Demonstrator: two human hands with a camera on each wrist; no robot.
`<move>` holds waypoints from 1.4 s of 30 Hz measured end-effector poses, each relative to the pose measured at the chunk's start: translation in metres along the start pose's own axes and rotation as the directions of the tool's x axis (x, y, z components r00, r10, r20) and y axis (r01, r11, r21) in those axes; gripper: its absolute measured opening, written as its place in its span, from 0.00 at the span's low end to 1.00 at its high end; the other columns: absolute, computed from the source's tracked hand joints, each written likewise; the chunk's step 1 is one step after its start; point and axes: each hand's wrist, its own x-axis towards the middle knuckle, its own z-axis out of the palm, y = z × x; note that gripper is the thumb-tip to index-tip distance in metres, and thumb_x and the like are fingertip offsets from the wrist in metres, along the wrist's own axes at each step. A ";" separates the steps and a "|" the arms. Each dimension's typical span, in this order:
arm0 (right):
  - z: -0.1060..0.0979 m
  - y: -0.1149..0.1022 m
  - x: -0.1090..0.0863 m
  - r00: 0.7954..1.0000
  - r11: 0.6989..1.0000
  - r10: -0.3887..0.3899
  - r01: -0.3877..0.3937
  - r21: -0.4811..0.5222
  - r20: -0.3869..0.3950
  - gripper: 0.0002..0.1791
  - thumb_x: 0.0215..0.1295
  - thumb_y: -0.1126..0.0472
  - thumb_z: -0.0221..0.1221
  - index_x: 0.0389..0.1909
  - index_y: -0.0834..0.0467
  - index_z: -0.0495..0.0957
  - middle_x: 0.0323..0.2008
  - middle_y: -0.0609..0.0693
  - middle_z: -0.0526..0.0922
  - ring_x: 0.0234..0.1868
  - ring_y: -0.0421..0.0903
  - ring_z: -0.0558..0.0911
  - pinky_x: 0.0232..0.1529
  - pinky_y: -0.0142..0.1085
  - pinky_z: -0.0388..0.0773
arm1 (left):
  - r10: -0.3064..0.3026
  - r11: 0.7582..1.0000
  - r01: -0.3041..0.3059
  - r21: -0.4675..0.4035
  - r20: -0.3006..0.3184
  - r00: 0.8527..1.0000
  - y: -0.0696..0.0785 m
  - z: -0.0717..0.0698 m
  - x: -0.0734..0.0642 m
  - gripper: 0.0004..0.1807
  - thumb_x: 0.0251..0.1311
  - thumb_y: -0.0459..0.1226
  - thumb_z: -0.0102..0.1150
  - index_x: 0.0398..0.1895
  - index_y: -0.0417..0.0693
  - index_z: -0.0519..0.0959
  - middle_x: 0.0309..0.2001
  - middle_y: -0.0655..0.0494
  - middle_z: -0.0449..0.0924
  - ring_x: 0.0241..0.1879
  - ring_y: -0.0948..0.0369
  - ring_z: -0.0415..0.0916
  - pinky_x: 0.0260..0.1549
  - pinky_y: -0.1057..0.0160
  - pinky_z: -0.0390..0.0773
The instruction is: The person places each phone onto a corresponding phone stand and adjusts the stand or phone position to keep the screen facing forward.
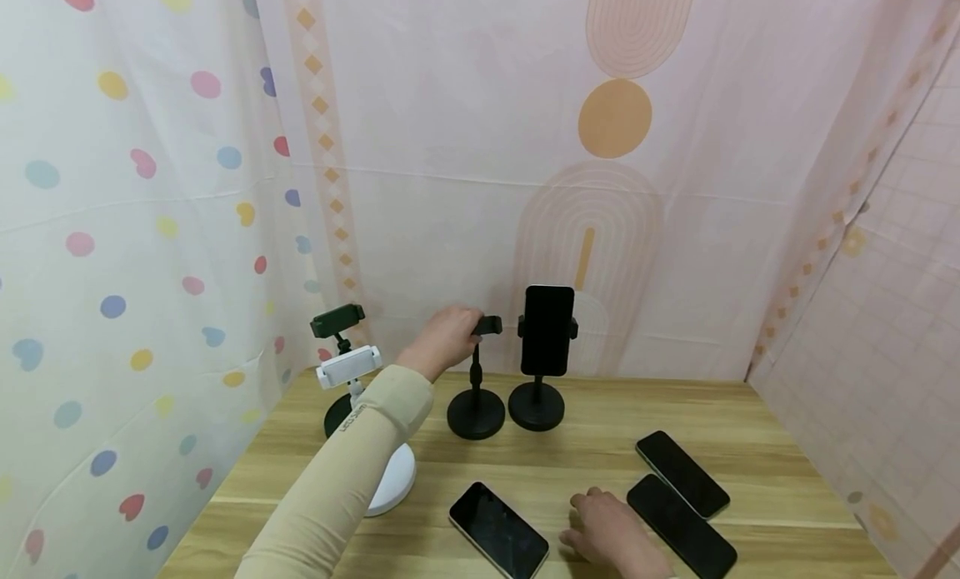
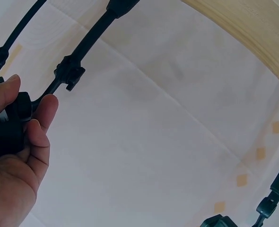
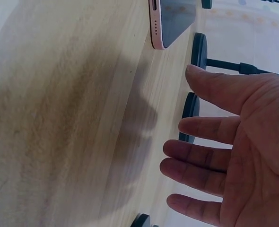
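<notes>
My left hand (image 1: 444, 339) grips the clamp (image 1: 490, 325) at the top of a black phone stand (image 1: 476, 414). In the left wrist view, the thumb and fingers of that hand (image 2: 14, 182) curl round the black clamp (image 2: 7, 139), which holds no phone. Low over the table, my right hand (image 1: 613, 531) holds nothing; its fingers (image 3: 196, 156) are spread and relaxed in the right wrist view. One phone (image 1: 501, 529) lies face up to its left. To its right lie two dark phones, one nearer (image 1: 682, 525) and one farther back (image 1: 684, 472).
Right of the gripped stand, another black stand (image 1: 537, 407) carries an upright phone (image 1: 548, 329). At the left are a white stand (image 1: 349, 366) and a dark green one (image 1: 337, 321), partly behind my sleeve (image 1: 341, 479). A patterned curtain (image 1: 450, 187) hangs behind the wooden table (image 1: 585, 462).
</notes>
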 end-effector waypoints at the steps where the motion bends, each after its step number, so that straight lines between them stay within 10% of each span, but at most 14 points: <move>1: 0.000 0.000 0.000 1.000 1.000 -0.003 0.003 0.003 0.004 0.22 0.59 0.53 0.70 0.46 0.66 0.81 0.41 0.59 0.80 0.41 0.57 0.80 0.45 0.54 0.77 | 0.003 1.000 -0.003 -0.002 -0.007 1.000 0.000 0.001 0.000 0.08 0.64 0.33 0.65 0.43 0.40 0.79 0.39 0.47 0.83 0.39 0.52 0.81 0.40 0.54 0.80; 27: 0.014 -0.026 0.004 0.996 0.993 -0.085 0.087 0.083 -0.023 0.28 0.63 0.41 0.64 0.40 0.67 0.80 0.34 0.55 0.77 0.34 0.51 0.77 0.37 0.49 0.77 | -0.002 0.996 -0.005 -0.090 -0.081 0.997 -0.002 0.013 -0.006 0.12 0.65 0.35 0.64 0.50 0.42 0.79 0.46 0.49 0.82 0.46 0.52 0.80 0.47 0.52 0.79; 42: 0.029 -0.050 0.009 1.000 0.999 -0.024 0.024 0.034 0.011 0.42 0.54 0.35 0.68 0.51 0.70 0.78 0.40 0.61 0.78 0.37 0.54 0.76 0.36 0.50 0.77 | -0.078 0.977 0.070 -0.202 -0.032 0.996 0.000 0.009 -0.012 0.38 0.67 0.43 0.63 0.76 0.45 0.59 0.68 0.41 0.67 0.63 0.46 0.70 0.58 0.47 0.72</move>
